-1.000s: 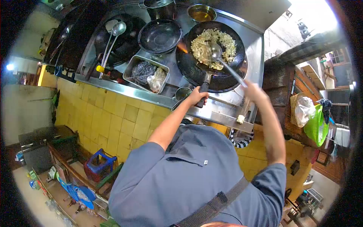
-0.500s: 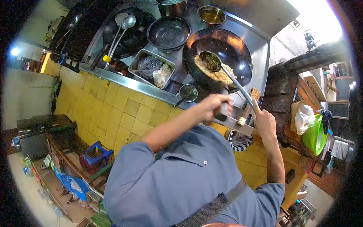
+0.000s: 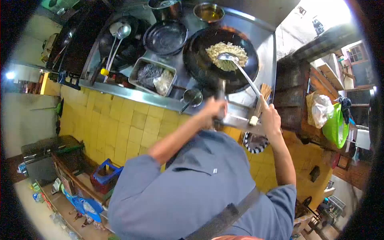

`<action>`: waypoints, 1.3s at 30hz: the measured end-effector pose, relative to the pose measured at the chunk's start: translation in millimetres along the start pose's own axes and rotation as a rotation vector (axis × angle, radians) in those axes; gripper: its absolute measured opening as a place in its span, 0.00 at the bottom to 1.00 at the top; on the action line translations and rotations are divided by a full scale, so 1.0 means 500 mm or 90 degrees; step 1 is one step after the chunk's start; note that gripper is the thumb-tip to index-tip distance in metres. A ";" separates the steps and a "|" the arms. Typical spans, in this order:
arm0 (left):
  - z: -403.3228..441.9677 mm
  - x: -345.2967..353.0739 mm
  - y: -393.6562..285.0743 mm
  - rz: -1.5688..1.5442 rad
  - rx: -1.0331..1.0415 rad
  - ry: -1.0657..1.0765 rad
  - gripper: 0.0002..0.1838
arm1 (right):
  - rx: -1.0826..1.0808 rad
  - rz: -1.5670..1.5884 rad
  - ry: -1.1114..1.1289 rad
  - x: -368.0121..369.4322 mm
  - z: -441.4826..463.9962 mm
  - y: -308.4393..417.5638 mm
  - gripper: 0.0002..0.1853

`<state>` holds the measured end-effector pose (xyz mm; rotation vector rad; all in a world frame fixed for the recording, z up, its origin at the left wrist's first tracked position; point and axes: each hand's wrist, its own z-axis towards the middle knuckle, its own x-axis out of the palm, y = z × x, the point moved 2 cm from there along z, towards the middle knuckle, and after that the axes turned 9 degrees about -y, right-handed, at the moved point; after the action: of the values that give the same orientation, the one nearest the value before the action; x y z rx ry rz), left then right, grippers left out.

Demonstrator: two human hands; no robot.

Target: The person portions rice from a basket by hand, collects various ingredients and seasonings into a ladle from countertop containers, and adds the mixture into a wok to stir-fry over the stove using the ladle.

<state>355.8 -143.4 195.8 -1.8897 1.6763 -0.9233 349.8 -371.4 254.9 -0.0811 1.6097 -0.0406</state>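
Note:
My left hand [image 3: 213, 109] is closed round the handle [image 3: 221, 94] of a black wok [image 3: 196, 60]; hand and handle are a little blurred. Pale, chopped-looking food [image 3: 219, 49] lies bunched toward the far side of the wok; its kind is not clear. My right hand [image 3: 271, 120] grips the long handle of a metal ladle [image 3: 249, 81]. The ladle's bowl rests in or just over the food, its rounded underside facing up. Just left of my right hand, a bamboo brush [image 3: 262, 102] lies at the counter's edge.
Left of the wok are a rectangular metal tray [image 3: 140, 85] with plastic bags, a small strainer [image 3: 192, 97] and a stacked black pan [image 3: 165, 38]. Farther left, two long utensils lie in another wok [image 3: 107, 40]. A bowl of yellowish liquid [image 3: 208, 13] and a pot [image 3: 164, 9] stand behind.
The food has shifted toward the wok's far side and spread out. The ladle's bowl has turned over. Flames at the back rim have shrunk, and the whole view has shifted slightly.

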 end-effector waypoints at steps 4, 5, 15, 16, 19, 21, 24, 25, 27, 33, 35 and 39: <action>-0.131 0.025 -0.035 -0.158 -0.206 0.162 0.08 | 0.090 0.213 -0.008 -0.145 0.002 -0.034 0.26; -0.099 0.014 -0.031 -0.123 -0.142 0.145 0.08 | 0.083 0.213 -0.006 -0.143 -0.003 -0.042 0.26; 0.219 -0.067 0.093 0.251 0.204 -0.055 0.21 | 0.038 0.323 0.019 0.274 0.139 0.066 0.19; 0.215 -0.081 0.084 0.527 0.306 -0.171 0.28 | 0.031 0.322 0.012 0.246 0.154 0.069 0.19; 0.076 -0.075 -0.050 0.553 0.549 -0.090 0.29 | 0.113 0.396 0.045 0.123 0.158 0.083 0.16; -0.059 -0.037 -0.200 0.453 0.549 0.118 0.23 | 0.177 0.349 0.049 0.153 0.135 0.086 0.18; -0.285 0.021 -0.369 0.445 0.947 0.143 0.18 | 0.042 0.310 0.075 0.328 0.176 0.011 0.23; -0.328 0.037 -0.394 0.395 1.043 0.186 0.21 | 0.052 0.304 0.084 0.329 0.173 0.006 0.23; -0.431 0.066 -0.424 0.368 1.202 0.133 0.16 | 0.127 0.292 0.085 0.295 0.162 0.025 0.24; -0.487 0.050 -0.416 0.366 1.101 0.083 0.11 | 0.184 0.326 0.125 0.216 0.108 0.057 0.23; -0.494 0.047 -0.417 0.374 1.066 0.078 0.10 | 0.177 0.344 0.096 0.233 0.094 0.047 0.22; -0.503 0.045 -0.427 0.387 1.003 0.063 0.06 | 0.157 0.404 0.090 0.258 0.077 0.045 0.20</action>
<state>318.6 -106.0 522.1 -0.2680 0.8131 -1.3759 382.7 -358.1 123.1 0.6346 1.6951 0.2508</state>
